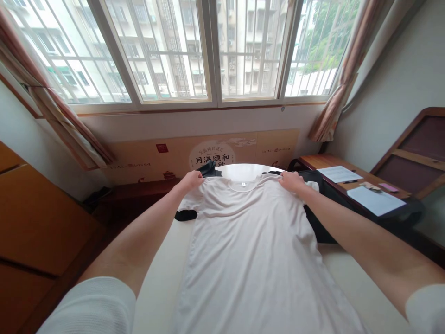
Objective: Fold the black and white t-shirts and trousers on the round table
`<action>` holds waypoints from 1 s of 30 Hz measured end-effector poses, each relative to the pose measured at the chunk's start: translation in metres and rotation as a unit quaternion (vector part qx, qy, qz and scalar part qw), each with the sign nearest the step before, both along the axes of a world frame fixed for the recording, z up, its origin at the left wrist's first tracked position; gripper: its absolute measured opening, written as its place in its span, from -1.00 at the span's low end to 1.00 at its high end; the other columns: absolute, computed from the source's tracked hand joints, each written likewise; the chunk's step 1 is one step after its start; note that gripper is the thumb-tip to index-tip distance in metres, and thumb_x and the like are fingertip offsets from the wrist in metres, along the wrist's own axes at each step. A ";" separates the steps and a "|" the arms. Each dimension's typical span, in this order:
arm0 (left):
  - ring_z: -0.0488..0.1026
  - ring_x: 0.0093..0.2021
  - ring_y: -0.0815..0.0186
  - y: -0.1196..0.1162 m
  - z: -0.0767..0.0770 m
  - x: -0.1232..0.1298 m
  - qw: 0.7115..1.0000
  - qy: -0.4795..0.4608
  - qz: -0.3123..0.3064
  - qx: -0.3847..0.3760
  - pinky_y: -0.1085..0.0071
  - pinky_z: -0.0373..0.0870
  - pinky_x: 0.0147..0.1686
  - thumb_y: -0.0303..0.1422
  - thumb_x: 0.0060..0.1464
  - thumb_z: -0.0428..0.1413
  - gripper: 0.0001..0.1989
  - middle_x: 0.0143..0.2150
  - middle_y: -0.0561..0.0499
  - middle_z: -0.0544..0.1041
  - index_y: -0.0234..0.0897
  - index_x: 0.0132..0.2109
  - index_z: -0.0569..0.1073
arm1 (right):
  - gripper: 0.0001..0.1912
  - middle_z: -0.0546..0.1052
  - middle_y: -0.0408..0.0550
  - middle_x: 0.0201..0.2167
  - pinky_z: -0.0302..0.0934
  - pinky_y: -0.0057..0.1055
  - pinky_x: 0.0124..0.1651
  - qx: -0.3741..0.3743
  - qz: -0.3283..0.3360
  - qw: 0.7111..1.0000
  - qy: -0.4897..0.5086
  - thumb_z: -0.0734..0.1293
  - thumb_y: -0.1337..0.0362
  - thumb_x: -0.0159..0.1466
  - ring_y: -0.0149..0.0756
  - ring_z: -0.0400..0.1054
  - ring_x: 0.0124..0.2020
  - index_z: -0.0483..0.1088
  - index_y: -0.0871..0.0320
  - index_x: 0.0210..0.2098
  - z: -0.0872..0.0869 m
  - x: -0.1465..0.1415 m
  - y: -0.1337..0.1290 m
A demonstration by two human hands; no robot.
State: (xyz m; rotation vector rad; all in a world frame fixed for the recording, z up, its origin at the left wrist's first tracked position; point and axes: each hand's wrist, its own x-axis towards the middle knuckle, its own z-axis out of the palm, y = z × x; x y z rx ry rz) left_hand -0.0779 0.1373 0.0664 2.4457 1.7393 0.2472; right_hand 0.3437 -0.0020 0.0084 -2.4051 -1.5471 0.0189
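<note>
A white short-sleeved T-shirt (250, 246) lies stretched over a white table (163, 273), its neckline at the far end and its lower part running toward me. My left hand (193, 179) is closed on the shirt's left shoulder. At the opposite shoulder my right hand (292, 181) pinches the cloth. Both arms reach forward. Dark cloth (318, 222) shows from beneath the shirt on the right, with more black fabric (209, 170) by my left hand. Soft creases run down the shirt's front.
To the right, a wooden desk (323, 161) carries sheets of paper (375, 199) and a small pink item (388, 187). Orange-brown cabinets (38, 222) stand at the left. Beyond the table are a printed panel (139, 155) and a barred window (167, 51) with curtains.
</note>
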 end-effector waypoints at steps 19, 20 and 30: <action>0.36 0.25 -0.26 -0.005 -0.002 0.001 0.986 0.054 0.088 0.130 -0.10 0.21 0.22 -0.22 0.37 -0.07 -0.57 0.22 -0.50 0.45 -0.49 0.17 0.37 | -0.62 0.49 0.31 0.13 0.21 0.08 0.15 0.003 -0.097 0.995 0.012 0.21 0.17 0.42 0.19 0.33 0.17 0.50 0.22 0.09 -0.011 0.002 0.038; 0.36 0.24 -0.23 -0.014 -0.005 0.005 0.984 0.054 0.069 0.156 -0.07 0.22 0.21 -0.25 0.36 -0.08 -0.58 0.22 -0.46 0.45 -0.47 0.17 0.38 | -0.61 0.47 0.36 0.15 0.19 0.11 0.15 0.012 -0.101 0.995 0.002 0.20 0.21 0.41 0.23 0.30 0.19 0.48 0.26 0.10 -0.012 -0.002 0.037; 0.25 0.42 -0.04 -0.080 -0.053 0.103 0.969 0.087 -0.224 0.063 0.10 0.12 0.38 -0.25 0.40 -0.11 -0.44 0.45 -0.39 0.28 -0.51 0.39 0.25 | -0.47 0.40 0.27 0.34 -0.16 -0.12 0.44 -0.010 0.113 0.990 -0.086 0.14 0.36 0.39 -0.04 0.16 0.40 0.36 0.30 0.31 -0.027 -0.084 0.049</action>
